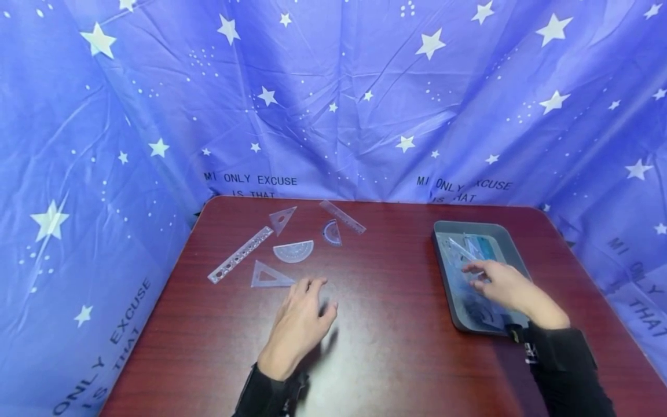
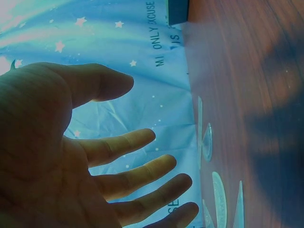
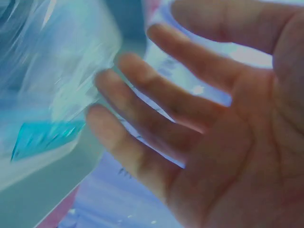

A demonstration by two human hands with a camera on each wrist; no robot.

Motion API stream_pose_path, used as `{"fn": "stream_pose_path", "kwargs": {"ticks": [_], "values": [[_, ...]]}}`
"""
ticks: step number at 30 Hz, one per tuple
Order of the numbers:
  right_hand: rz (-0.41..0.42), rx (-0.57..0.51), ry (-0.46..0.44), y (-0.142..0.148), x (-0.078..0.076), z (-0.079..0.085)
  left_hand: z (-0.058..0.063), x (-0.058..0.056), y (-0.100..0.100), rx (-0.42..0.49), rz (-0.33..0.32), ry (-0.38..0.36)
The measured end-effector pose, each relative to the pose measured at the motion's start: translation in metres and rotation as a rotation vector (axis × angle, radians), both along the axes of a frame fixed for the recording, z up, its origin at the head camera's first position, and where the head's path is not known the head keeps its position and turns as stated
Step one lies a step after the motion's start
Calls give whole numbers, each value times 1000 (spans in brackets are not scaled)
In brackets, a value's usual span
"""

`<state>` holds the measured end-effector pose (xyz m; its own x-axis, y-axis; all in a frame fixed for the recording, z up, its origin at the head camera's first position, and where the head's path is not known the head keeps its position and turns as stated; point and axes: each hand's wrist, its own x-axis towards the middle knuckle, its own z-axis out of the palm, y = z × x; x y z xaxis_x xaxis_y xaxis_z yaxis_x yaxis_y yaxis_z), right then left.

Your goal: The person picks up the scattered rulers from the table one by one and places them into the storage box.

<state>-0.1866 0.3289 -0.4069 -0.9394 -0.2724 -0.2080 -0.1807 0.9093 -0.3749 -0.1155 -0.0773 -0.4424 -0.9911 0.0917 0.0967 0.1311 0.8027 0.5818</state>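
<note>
My left hand (image 1: 301, 324) is held over the table with fingers spread and nothing in them; the left wrist view shows its bare palm (image 2: 42, 156). Just beyond its fingertips lies a clear triangular set square (image 1: 271, 282). My right hand (image 1: 502, 285) reaches over a grey tray (image 1: 442, 272), fingers loosely bent and apart, holding nothing. Inside the tray are clear plastic pieces or wrapping (image 1: 476, 310) and a teal piece (image 1: 487, 248), partly hidden by the hand. In the right wrist view this teal piece (image 3: 45, 137) shows beside the fingertips, blurred.
Further back on the table (image 1: 375, 347) lie a long clear ruler (image 1: 241, 255), a smaller set square (image 1: 282, 220), a large protractor (image 1: 294, 251), a small protractor (image 1: 332, 233) and a short ruler (image 1: 344, 218). A blue star-patterned curtain (image 1: 333, 139) surrounds the table's back and sides.
</note>
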Motion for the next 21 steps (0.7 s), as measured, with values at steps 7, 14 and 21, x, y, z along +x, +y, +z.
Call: {"fn": "stream_pose_path", "kwargs": {"ticks": [7,14,21], "values": [[-151,-204,335,-49,40,2,-7,0,1,21,-16,-24],[-275,-302,434,-97,78,-11,-12,-2,-2,19,-6,-19],[-355,-297,328,-122,98,-28,-23,-10,-8,7,-3,21]]}}
